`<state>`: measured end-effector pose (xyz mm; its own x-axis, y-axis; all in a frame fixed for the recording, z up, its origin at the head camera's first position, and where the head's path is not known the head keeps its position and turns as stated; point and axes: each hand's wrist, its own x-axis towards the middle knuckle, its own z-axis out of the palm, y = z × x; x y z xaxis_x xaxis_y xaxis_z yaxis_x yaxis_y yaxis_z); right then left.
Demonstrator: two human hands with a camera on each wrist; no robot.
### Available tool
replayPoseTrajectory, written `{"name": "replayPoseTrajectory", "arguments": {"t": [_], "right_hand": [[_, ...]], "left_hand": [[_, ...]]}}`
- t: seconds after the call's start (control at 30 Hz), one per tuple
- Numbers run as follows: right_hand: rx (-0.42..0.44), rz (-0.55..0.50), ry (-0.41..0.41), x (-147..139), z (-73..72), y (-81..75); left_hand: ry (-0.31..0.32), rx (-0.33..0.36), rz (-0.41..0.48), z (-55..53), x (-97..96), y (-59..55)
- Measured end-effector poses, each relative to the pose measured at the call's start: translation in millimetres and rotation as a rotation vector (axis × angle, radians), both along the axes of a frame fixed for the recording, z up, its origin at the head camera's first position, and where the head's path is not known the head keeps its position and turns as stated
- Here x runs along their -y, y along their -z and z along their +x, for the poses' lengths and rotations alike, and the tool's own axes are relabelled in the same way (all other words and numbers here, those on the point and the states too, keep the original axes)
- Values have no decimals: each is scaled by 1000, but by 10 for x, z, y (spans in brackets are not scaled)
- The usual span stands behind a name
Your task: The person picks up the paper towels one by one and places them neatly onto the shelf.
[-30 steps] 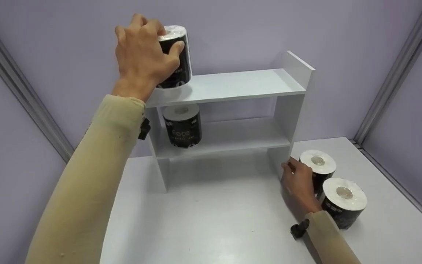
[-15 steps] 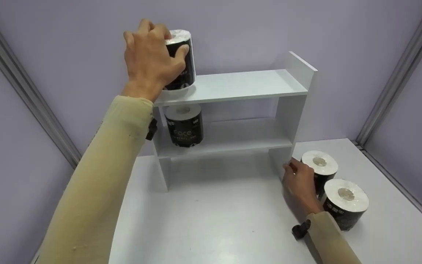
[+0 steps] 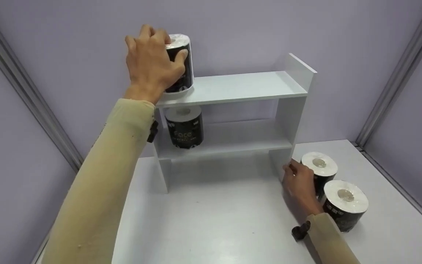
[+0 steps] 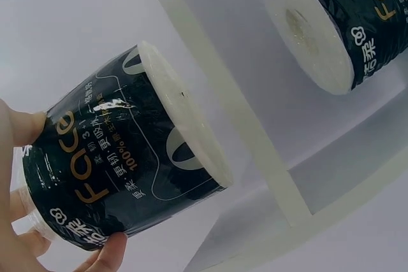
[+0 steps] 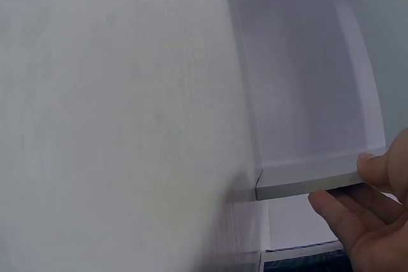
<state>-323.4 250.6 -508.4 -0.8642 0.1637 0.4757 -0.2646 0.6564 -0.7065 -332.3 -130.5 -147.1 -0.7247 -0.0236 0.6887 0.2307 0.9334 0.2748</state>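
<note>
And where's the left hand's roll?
In the head view, the held roll is upper left, at the left end of the top shelf, above another roll.

Pale purple walls — grey metal corner strips — white tabletop below.

The shelf unit stood on the surface before me, with the wall behind it. At the left end of its top shelf was the upper roll, between my left fingers; I could not tell whether it touched the shelf. Beneath, the lower roll stood at the left end of the middle shelf. My right fingers were at the lower front edge of the right side panel. Right of them, on the surface, stood the far roll, with the near roll in front and slightly farther right.
</note>
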Motion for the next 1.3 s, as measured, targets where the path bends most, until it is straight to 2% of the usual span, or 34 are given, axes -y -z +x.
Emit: {"name": "replayPoseTrajectory", "arguments": {"t": [0.27,0.5,0.93,1.3], "right_hand": [[21,-12,-3,-8,-4,-12],[-4,-8,-12,14,-12,-22],[53,-22,-2,21,21,-39],[54,-41,-14,21,8,-24]], "left_hand": [[-3,24,5,-51,-2,57],[-8,21,5,-52,-7,95],[-10,20,-4,-61,4,122],[-3,9,-7,-56,2,127]]}}
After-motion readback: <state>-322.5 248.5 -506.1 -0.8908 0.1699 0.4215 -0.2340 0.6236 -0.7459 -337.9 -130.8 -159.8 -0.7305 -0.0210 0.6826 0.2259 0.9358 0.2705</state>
